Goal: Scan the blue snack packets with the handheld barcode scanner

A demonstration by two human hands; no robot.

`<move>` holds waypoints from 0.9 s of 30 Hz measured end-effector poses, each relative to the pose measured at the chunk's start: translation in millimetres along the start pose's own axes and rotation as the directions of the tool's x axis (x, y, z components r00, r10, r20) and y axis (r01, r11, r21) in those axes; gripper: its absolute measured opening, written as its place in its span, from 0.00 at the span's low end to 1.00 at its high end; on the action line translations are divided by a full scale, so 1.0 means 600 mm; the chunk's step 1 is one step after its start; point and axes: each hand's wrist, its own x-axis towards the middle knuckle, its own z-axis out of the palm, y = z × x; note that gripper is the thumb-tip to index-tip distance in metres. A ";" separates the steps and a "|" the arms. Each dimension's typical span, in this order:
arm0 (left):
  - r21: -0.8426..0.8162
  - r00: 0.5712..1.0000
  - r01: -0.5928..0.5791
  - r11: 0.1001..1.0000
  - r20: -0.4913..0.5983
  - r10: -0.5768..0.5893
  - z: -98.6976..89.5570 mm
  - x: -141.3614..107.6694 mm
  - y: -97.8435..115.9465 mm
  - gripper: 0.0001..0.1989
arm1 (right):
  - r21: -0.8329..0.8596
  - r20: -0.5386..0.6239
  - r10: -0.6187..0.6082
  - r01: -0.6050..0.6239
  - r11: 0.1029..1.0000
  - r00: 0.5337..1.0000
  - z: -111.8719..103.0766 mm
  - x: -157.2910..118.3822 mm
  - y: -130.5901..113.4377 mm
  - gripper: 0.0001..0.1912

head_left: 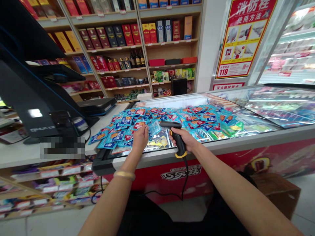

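Observation:
Between thumb and fingers, my left hand (140,138) pinches a small light-blue snack packet (154,128), its pale side turned up. My right hand (185,139) is wrapped round the handle of a black and yellow barcode scanner (180,144), whose head points left toward that packet. A cable hangs down from the scanner's handle. Behind both hands, many blue and red snack packets (126,121) lie in a wide pile over the glass top of a chest freezer (221,149). Goods inside the freezer show through the glass.
A point-of-sale terminal (36,111) stands on the white counter (14,154) at left, with a black scale (98,106) behind it. Shelves of boxed bottles (120,34) line the back wall. A cardboard box (275,190) sits on the floor at right.

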 end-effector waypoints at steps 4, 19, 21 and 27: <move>-0.025 1.000 -0.007 1.000 -0.014 0.007 0.002 0.001 -0.001 0.19 | 0.002 -0.011 -0.001 0.001 1.000 1.000 -0.001 0.001 0.001 0.14; -0.146 0.991 -0.131 0.981 -0.038 0.127 0.056 0.037 0.080 0.19 | 0.296 -0.181 -0.039 0.092 0.951 0.983 -0.043 -0.013 -0.049 0.12; -0.156 0.990 -0.138 0.978 0.016 0.142 0.087 0.054 0.124 0.19 | 0.301 -0.239 -0.086 0.158 0.941 0.967 -0.072 -0.022 -0.072 0.12; 0.004 0.877 -0.086 0.996 0.474 0.074 0.182 0.070 0.256 0.23 | 0.252 -0.445 -0.195 0.330 0.910 0.874 -0.163 -0.042 -0.126 0.11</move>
